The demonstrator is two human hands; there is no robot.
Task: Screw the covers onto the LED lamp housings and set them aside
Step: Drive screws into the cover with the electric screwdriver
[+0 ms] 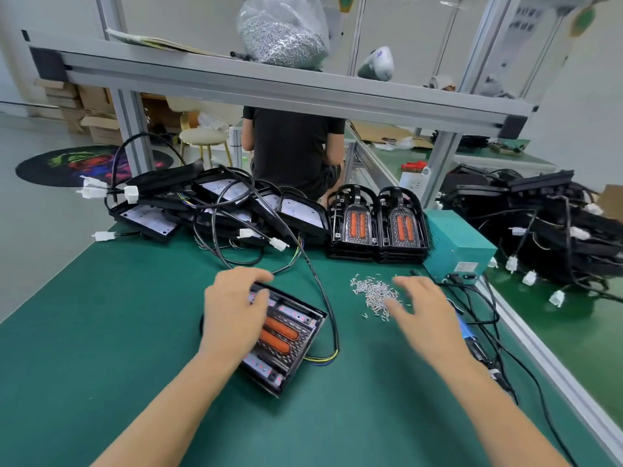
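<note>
Teal box (460,246); seated person (293,153); possibly rug (77,165).

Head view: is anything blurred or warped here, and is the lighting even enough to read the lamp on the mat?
Head view: the right hand is smeared by motion blur over the loose screws; the left hand on the lamp housing is sharper. Wide-angle distortion bows the shelf rail and the table edge. Lighting is soft and even, with faint shadows and no strong glare on the green mat.
</note>
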